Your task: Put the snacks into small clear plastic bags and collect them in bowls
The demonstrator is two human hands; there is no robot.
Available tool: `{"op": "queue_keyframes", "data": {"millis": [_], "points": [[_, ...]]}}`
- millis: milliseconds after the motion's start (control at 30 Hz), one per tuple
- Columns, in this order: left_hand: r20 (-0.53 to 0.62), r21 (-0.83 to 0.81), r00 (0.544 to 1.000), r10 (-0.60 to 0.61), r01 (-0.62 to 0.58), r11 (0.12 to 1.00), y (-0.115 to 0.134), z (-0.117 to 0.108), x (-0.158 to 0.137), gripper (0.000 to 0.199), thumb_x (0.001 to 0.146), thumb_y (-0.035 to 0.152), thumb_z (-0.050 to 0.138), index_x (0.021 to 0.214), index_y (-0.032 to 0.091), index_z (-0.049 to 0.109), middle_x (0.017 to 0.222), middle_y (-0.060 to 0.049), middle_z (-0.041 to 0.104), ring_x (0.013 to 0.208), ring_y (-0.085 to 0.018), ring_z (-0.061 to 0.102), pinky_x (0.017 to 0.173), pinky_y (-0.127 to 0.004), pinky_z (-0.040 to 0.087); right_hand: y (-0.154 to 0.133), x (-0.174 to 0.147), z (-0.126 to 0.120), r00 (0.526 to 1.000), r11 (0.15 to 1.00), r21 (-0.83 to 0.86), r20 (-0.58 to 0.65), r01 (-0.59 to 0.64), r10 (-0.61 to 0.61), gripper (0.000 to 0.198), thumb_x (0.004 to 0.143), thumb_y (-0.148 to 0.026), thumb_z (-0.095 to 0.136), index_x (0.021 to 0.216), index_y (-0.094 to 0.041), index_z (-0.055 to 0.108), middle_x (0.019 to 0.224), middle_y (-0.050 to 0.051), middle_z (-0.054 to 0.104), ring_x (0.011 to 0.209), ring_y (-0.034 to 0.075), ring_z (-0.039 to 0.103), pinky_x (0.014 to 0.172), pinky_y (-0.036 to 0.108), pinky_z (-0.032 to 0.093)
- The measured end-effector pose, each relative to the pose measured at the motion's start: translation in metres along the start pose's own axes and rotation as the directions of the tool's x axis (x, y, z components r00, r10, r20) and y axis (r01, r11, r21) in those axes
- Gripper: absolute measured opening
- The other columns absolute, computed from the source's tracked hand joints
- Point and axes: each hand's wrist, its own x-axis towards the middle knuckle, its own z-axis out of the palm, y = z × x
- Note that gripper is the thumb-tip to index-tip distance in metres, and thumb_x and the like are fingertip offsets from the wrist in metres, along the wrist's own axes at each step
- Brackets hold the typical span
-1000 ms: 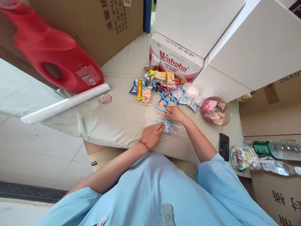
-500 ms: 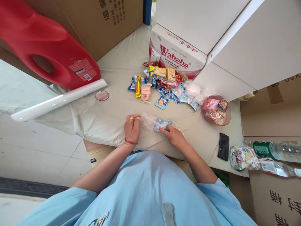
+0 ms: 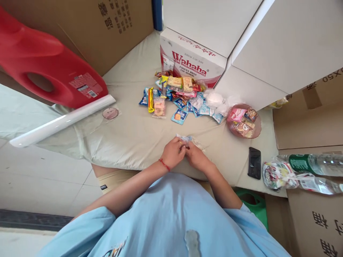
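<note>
A small blue snack packet in crinkled clear plastic (image 3: 185, 137) lies under my fingers near the table's front edge, mostly covered by both hands. My left hand (image 3: 173, 152) is closed over its left side, fingers bent and pressed in close to the other hand. From the right, my right hand (image 3: 197, 155) grips the same packet, and some clear plastic sticks out beyond its knuckles. The two thumbs almost meet. Just beyond lies a loose blue snack packet (image 3: 179, 116), in front of a pile of wrapped snacks (image 3: 175, 82).
A pink bowl (image 3: 257, 131) of snacks stands right of the pile, with a phone (image 3: 254, 163) and plastic bottles (image 3: 320, 164) further right. At left are a red jug (image 3: 64, 67), a white roll (image 3: 64, 121) and a round disc (image 3: 110, 113). A Wahaha carton (image 3: 191, 57) stands behind.
My left hand has moved right, carrying the loose end of the clear plastic over to the blue packet. My right hand stays on the packet. The view has shifted slightly.
</note>
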Motion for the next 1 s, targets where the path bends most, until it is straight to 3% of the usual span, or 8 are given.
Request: {"op": "queue_keyframes", "data": {"millis": [100,167,267,333,467,567,833,1000], "points": [[0.064,0.108,0.994,0.084,-0.091,0.990,0.001,0.009,-0.003,0.033,0.090,0.014,0.048,0.110,0.018,0.074,0.120,-0.011,0.070,0.112,-0.024,0.065,0.102,-0.039,0.053,0.013,-0.016,-0.015,0.998,0.975,0.213,0.004,0.065,-0.068,0.032,0.098,-0.019,0.049,0.119,-0.023,0.072,0.113,0.008,0.064,0.102,0.021,0.060,0.093,0.036,0.052],[0.103,0.231,0.991,0.090,-0.112,0.966,0.000,0.012,-0.007,0.037,0.088,0.014,0.051,0.118,0.017,0.073,0.130,-0.014,0.067,0.117,-0.028,0.062,0.101,-0.045,0.052,0.023,-0.025,-0.024,0.989,0.960,0.280,-0.134,-0.025,0.065,0.033,0.100,-0.024,0.046,0.119,-0.025,0.072,0.108,0.007,0.066,0.097,0.020,0.062,0.091,0.036,0.053],[0.151,0.356,0.985,0.086,-0.136,0.924,0.001,0.012,-0.012,0.043,0.088,0.014,0.052,0.127,0.018,0.070,0.138,-0.015,0.064,0.120,-0.032,0.058,0.094,-0.050,0.051,0.033,-0.031,-0.029,0.811,0.926,0.125,-0.450,-0.356,0.373,0.038,0.096,-0.039,0.058,0.129,-0.022,0.068,0.116,0.013,0.063,0.105,0.027,0.060,0.098,0.046,0.051],[0.172,0.387,0.981,0.094,-0.155,0.909,0.002,0.010,-0.014,0.044,0.091,0.015,0.051,0.130,0.018,0.069,0.141,-0.014,0.064,0.118,-0.032,0.057,0.091,-0.051,0.049,0.035,-0.032,-0.028,0.763,0.871,-0.015,-0.491,-0.491,0.421,0.045,0.087,-0.042,0.071,0.126,-0.020,0.069,0.129,0.017,0.059,0.120,0.034,0.053,0.106,0.053,0.046],[0.176,0.404,0.978,0.113,-0.176,0.898,0.001,0.007,-0.017,0.043,0.095,0.016,0.049,0.132,0.024,0.069,0.140,-0.011,0.066,0.109,-0.030,0.057,0.086,-0.050,0.045,0.024,-0.029,-0.032,0.813,0.871,0.013,-0.352,-0.491,0.464,0.016,0.092,-0.032,0.061,0.099,-0.021,0.069,0.118,0.013,0.064,0.106,0.027,0.062,0.097,0.043,0.051],[0.182,0.424,0.974,0.136,-0.203,0.883,-0.001,0.008,-0.017,0.042,0.099,0.016,0.044,0.132,0.024,0.069,0.141,-0.010,0.066,0.108,-0.029,0.058,0.083,-0.048,0.043,0.003,-0.014,-0.041,0.814,0.877,0.111,-0.333,-0.468,0.476,0.018,0.098,-0.034,0.052,0.097,-0.022,0.065,0.096,0.006,0.067,0.082,0.020,0.064,0.079,0.034,0.053],[0.281,0.275,0.938,0.200,-0.279,0.920,-0.014,-0.011,-0.028,0.027,0.092,0.014,0.051,0.106,0.013,0.074,0.112,-0.015,0.073,0.108,-0.029,0.064,0.094,-0.043,0.052,-0.056,0.062,-0.010,0.938,0.878,-0.330,-0.137,-0.346,0.318,0.026,0.103,-0.018,0.042,0.109,-0.018,0.068,0.111,0.013,0.064,0.102,0.026,0.058,0.094,0.038,0.048],[0.054,0.147,0.971,0.234,-0.240,0.960,-0.052,-0.044,-0.063,0.032,0.097,0.019,0.044,0.116,0.022,0.070,0.120,-0.008,0.074,0.117,-0.025,0.065,0.103,-0.042,0.054,-0.065,0.057,0.012,0.954,0.850,-0.435,-0.166,-0.297,0.248,0.040,0.099,-0.045,0.060,0.125,-0.014,0.062,0.127,0.020,0.058,0.113,0.035,0.050,0.097,0.050,0.048]]}}
